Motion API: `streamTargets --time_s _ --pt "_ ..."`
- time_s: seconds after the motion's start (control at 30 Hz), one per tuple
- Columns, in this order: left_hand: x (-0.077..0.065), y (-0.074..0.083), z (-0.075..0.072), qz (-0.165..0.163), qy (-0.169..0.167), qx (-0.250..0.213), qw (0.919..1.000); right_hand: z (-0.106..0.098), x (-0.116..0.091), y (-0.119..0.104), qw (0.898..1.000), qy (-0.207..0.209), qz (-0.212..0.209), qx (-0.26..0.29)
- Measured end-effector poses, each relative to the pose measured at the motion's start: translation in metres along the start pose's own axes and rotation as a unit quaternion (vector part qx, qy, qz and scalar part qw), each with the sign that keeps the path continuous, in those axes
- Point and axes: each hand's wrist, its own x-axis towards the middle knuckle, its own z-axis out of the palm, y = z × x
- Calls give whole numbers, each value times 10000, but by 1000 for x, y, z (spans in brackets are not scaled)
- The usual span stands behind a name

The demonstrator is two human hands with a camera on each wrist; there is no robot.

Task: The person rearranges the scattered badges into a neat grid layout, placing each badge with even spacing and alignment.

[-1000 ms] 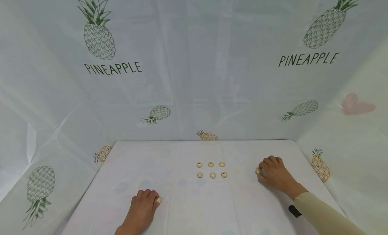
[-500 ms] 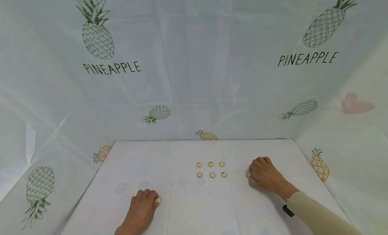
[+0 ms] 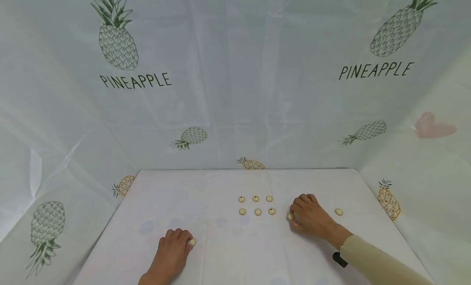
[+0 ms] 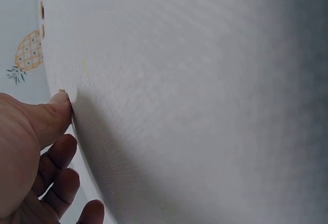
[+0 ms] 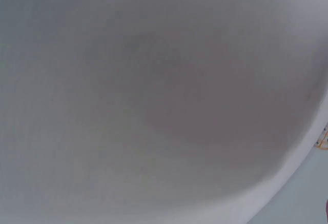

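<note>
In the head view my left hand (image 3: 170, 252), at the lower left of the table, holds a small round beige disc (image 3: 192, 242) between thumb and fingertips. The left wrist view shows the thumb and curled fingers close over the white cloth, with only an edge of the disc at the thumb tip. My right hand (image 3: 310, 217) pinches another beige disc (image 3: 290, 216), right of two short rows of like discs (image 3: 258, 212). Dark marks show on some of these. One more disc (image 3: 339, 212) lies behind the right hand's wrist, farther right. The right wrist view shows blurred cloth.
A white cloth covers the table (image 3: 235, 252). Pale hangings printed with pineapples (image 3: 119, 48) rise at its back and sides. A black device (image 3: 339, 259) sits under the beige right sleeve (image 3: 375, 258).
My right hand has slid left and slightly nearer with its disc, toward the rows. The disc at the far right, hidden before, now shows. My left hand stays put.
</note>
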Motion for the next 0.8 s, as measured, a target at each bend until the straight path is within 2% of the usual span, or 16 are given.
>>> streamTargets --time_s 0.2,0.4,0.8 --pt "1 1 -1 11 9 56 10000 -2 8 -16 9994 -264 -7 239" --pt "2 3 -1 -37 -37 26 10000 0 11 -28 9989 -288 -136 341" --pt "0 1 4 -26 33 88 10000 3 18 -45 9961 -704 -12 539"
